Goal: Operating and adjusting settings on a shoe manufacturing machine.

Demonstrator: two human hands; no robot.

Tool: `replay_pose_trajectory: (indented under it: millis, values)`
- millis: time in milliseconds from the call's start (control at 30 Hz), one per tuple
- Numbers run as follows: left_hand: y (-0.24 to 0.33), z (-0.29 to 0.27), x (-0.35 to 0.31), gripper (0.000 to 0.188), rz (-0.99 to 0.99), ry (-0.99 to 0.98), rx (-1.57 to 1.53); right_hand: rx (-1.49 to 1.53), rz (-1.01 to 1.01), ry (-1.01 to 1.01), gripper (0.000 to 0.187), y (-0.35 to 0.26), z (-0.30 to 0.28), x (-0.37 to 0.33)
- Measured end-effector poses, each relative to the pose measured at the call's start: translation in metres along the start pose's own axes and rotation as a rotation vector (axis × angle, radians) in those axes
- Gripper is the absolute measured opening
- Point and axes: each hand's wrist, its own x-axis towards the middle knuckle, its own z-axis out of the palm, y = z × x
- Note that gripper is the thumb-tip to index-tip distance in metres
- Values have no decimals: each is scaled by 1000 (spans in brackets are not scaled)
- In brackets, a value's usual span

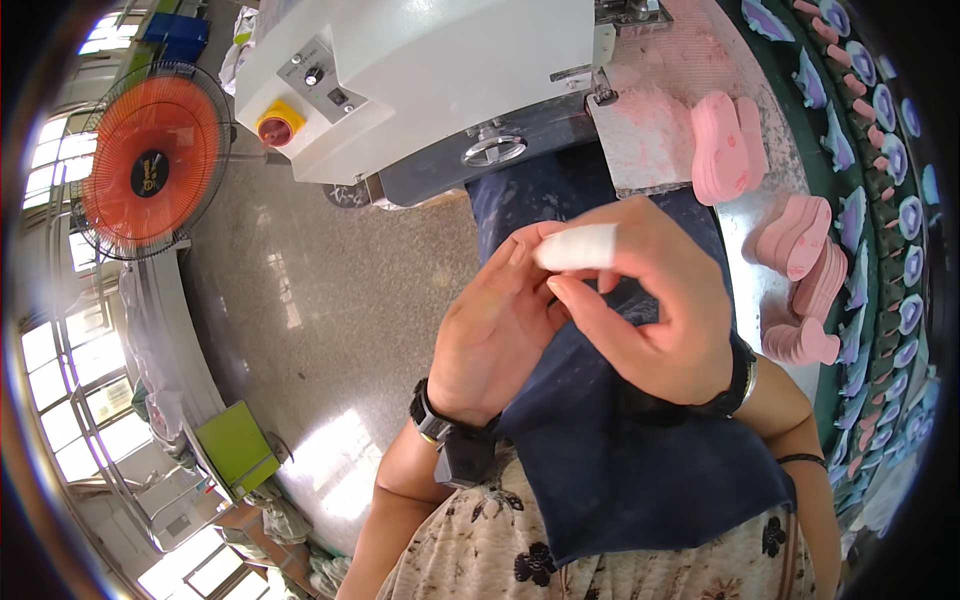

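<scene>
My two hands meet in front of me, above a dark blue apron (640, 480). A white wrap, like tape (580, 247), covers one finger of my right hand (675, 310). That hand is bent, with thumb and taped finger apart and no object between them. My left hand (490, 335) is cupped, its fingers closed around the end of the taped finger. The inner fingertips are partly hidden. Nearest on the right are stacks of pink sole-shaped pieces (720, 150), with more pink stacks (798, 238) lower down.
A white machine (430, 80) with a metal handwheel (494, 150) and a red-yellow knob (279, 124) stands ahead. Pink dust coats its side table (645, 130). Racked blue-purple pieces (852, 220) line the far right. An orange fan (155, 165) stands left.
</scene>
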Motion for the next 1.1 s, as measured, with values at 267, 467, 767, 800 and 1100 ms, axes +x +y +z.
replay_pose_trajectory:
  millis: [267, 467, 767, 800, 1100]
  values:
    - [2, 6, -7, 38, -4, 107, 57, 135, 135, -207, 44, -5, 9, -5]
    - [0, 2, -11, 34, 113, 24, 148, 101, 134, -172, 48, -3, 13, -4]
    - [-4, -3, -14, 29, 109, 59, 143, 127, 146, -179, 47, -4, 10, -4]
    - [-5, -2, -13, 29, 108, 50, 126, 136, 157, -181, 46, -4, 10, -4]
    - [5, -4, 2, 42, 53, 61, -67, 125, 211, 53, 30, 2, -8, -6]
